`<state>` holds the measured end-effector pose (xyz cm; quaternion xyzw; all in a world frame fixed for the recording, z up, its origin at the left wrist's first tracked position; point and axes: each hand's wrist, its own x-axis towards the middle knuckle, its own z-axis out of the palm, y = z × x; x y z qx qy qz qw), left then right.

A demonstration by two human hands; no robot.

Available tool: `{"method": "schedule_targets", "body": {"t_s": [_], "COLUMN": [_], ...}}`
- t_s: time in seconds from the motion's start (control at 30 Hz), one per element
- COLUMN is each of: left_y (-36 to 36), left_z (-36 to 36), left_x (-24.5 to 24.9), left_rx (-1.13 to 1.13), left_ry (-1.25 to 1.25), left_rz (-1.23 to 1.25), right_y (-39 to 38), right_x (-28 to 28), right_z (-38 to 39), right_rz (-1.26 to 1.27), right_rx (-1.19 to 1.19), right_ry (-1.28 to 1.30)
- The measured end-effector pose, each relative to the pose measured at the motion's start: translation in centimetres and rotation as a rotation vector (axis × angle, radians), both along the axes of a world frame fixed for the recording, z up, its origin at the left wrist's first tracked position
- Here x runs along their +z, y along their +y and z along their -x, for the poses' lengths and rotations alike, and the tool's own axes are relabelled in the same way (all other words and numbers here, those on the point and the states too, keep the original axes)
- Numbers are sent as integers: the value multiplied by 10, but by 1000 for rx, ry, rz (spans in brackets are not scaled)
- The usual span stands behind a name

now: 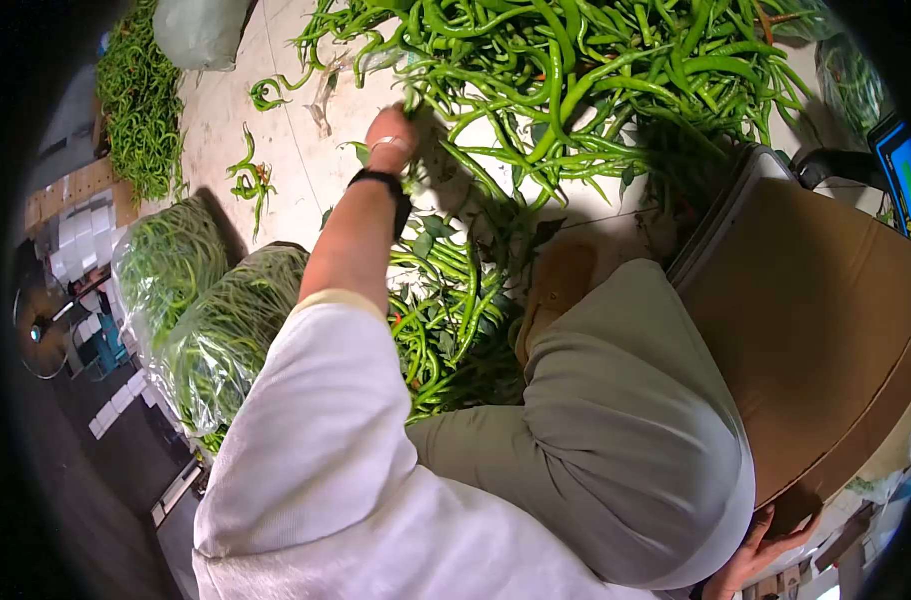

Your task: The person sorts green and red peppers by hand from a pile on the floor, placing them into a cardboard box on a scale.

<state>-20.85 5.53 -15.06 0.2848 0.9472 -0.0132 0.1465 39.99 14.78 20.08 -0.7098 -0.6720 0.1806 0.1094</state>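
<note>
My left hand, with a black watch on the wrist, reaches forward to the near left edge of a large heap of long green peppers. Its fingers are hidden among some peppers, so their grip cannot be made out. Below that arm, a smaller pile of green peppers with leaves lies on the floor. At the lower right, my right hand has its fingers curled at the bottom edge of a brown cardboard box, which is tilted beside my knee.
Clear bags of green peppers stand at the left, near another pepper heap. A pale sack is at the top left. A few loose peppers lie on the floor. A scale display is at the right edge.
</note>
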Motion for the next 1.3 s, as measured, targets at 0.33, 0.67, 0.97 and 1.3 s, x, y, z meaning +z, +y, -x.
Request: {"method": "schedule_targets", "body": {"t_s": [0.33,0.67,0.97,1.3], "left_y": [-70,148,48,73], "left_z": [-99,-190,-115,-153], "left_x": [123,68,102,161], "left_rx": [413,230,-37,-180], "left_ry": [-1003,-242,-580,-874], "left_rz": [-724,-375,-662,-653], "right_y": [-2,-3,-2,-2], "right_x": [-1,1,2,3], "right_z": [-7,-5,-1,-7], "right_rz": [-20,-91,-55,-50], "right_rx": [27,61,-30,-3], "right_ry": [-17,-1,111,113]}}
